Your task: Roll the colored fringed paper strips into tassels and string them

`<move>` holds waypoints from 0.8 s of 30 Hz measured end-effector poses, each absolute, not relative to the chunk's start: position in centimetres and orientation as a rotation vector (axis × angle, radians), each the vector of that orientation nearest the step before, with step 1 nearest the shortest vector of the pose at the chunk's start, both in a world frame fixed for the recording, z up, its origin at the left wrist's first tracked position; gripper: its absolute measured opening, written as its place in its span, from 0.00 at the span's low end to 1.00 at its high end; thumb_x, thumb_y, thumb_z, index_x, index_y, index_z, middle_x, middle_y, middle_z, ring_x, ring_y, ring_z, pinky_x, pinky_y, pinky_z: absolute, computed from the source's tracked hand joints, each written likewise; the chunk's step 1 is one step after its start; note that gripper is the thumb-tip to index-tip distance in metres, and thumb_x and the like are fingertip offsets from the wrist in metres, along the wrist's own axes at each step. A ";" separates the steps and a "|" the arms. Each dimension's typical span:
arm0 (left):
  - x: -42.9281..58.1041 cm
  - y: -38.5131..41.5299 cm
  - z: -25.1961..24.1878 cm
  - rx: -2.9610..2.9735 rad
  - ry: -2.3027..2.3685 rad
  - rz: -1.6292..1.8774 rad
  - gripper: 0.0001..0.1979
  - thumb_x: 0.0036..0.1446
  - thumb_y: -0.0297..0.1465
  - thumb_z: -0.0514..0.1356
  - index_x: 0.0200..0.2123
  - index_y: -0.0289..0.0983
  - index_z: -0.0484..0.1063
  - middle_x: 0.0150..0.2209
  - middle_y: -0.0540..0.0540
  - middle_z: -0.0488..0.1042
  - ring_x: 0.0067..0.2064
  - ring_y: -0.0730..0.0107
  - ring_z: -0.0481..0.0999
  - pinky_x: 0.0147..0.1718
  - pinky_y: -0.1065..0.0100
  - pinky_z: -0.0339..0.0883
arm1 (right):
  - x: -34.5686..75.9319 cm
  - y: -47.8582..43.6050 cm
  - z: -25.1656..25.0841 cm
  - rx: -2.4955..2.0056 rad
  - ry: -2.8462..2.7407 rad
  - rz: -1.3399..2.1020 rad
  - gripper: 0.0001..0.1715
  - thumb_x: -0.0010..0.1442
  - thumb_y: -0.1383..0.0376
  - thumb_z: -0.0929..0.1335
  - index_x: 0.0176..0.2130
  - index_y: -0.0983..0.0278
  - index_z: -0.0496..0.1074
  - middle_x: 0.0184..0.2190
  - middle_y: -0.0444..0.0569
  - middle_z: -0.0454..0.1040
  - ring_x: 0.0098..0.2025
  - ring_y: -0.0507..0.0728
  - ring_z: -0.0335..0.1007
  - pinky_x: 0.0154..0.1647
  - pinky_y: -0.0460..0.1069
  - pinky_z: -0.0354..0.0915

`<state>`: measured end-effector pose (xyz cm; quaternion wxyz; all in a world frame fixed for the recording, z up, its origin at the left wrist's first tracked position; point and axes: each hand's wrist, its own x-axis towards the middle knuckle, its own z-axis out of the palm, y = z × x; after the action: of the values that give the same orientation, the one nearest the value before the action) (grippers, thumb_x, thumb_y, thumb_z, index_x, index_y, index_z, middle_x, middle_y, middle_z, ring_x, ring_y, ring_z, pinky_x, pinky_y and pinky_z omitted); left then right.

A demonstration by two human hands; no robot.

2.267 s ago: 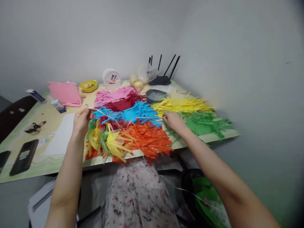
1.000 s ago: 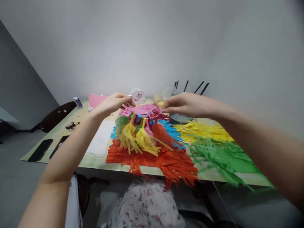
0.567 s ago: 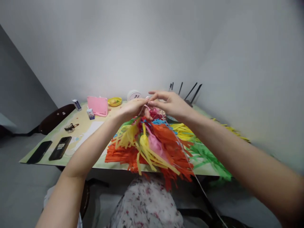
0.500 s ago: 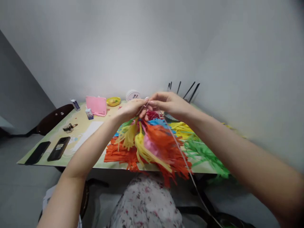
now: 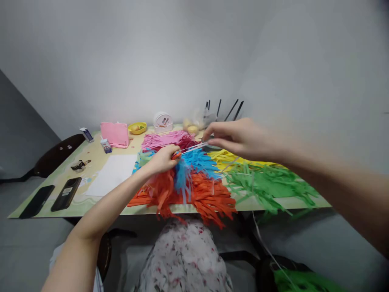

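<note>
My left hand (image 5: pixel 165 158) is closed around the gathered top of a tassel bunch, whose orange and light blue paper strips (image 5: pixel 182 178) hang below it. Between my hands a thin white string (image 5: pixel 193 148) is stretched. My right hand (image 5: pixel 226 137) pinches the string's other end, thumb and index finger together, a little higher and to the right. Fringed paper lies beneath: orange (image 5: pixel 209 196), blue (image 5: pixel 202 160), pink (image 5: pixel 164 140), yellow (image 5: pixel 223 156) and green (image 5: pixel 270 182). More string trails down over the table's front edge.
On the left of the table (image 5: pixel 65 168) are two phones (image 5: pixel 67 194), white paper (image 5: pixel 114 174), a small carton (image 5: pixel 106 145) and a pink stand (image 5: pixel 115 134). A yellow dish (image 5: pixel 137 128), a white round container (image 5: pixel 163 121) and dark sticks (image 5: pixel 231 109) stand along the wall.
My hands have moved apart, the right one rightward, drawing the string out between them. The tassel bunch has turned and hangs lower left, now showing orange and blue strips. The view has shifted slightly.
</note>
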<state>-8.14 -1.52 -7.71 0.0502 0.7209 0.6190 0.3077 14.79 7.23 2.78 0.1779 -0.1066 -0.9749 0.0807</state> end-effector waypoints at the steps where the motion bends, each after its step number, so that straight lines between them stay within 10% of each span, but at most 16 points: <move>1: -8.2 -1.8 -8.1 2.184 1.916 0.957 0.09 0.49 0.22 0.55 0.34 0.34 0.71 0.33 0.46 0.74 0.35 0.66 0.71 0.36 0.67 0.64 | 15.3 7.4 2.5 -0.296 -2.788 0.199 0.13 0.63 0.62 0.62 0.41 0.63 0.74 0.21 0.43 0.70 0.22 0.51 0.60 0.26 0.47 0.55; 7: -7.4 -4.5 -8.2 2.215 2.128 0.739 0.23 0.53 0.26 0.57 0.53 0.39 0.65 0.41 0.45 0.77 0.41 0.59 0.75 0.43 0.61 0.63 | 18.6 8.3 1.0 -0.283 -2.792 0.228 0.18 0.64 0.57 0.60 0.34 0.62 0.73 0.27 0.50 0.77 0.25 0.55 0.69 0.28 0.50 0.59; 24: -18.7 -10.3 -5.7 2.070 2.438 0.828 0.05 0.54 0.34 0.56 0.30 0.40 0.68 0.32 0.52 0.73 0.36 0.64 0.70 0.37 0.67 0.63 | 33.3 11.9 -5.3 -1.091 -2.450 0.785 0.34 0.58 0.37 0.63 0.37 0.63 0.78 0.35 0.60 0.78 0.35 0.61 0.70 0.36 0.52 0.62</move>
<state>-18.70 -10.28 -5.66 -0.0810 0.6246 0.7354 0.2499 33.32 11.94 -5.34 0.1726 -0.3846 -0.8636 0.2766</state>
